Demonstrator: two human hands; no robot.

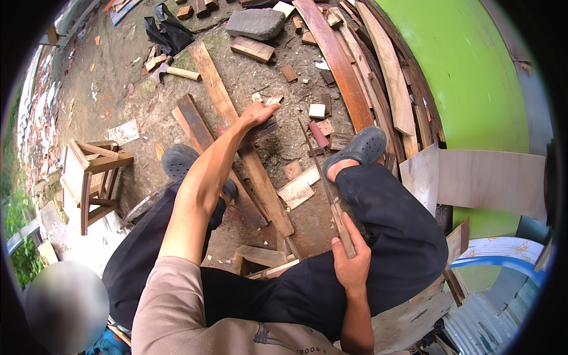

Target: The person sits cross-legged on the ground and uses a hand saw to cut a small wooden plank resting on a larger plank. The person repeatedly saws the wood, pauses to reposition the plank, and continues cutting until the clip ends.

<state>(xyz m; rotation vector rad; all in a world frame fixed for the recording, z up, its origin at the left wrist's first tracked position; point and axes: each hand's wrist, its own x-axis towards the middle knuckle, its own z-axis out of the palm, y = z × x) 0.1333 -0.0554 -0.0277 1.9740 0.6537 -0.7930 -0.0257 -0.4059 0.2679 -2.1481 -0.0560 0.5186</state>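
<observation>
My right hand (353, 253) is closed round the wooden handle of a handsaw (322, 177); its narrow blade points up and away, seen nearly edge-on. Stretched forward, my left hand (258, 115) is curled over a dark wood block (264, 128) that lies across a long plank (260, 177). Its fingertips are partly hidden. Just past them is a small pale wood piece (273, 101). A darker plank (198, 121) lies to the left of the long one, beneath my forearm.
At far left, a hammer (182, 73) lies beside a black plastic bag (167, 31). A small wooden frame (94, 171) stands at left. Ahead are a grey stone (255, 23) and scattered offcuts. Long boards (340, 65) line the right, beside a green panel (461, 71).
</observation>
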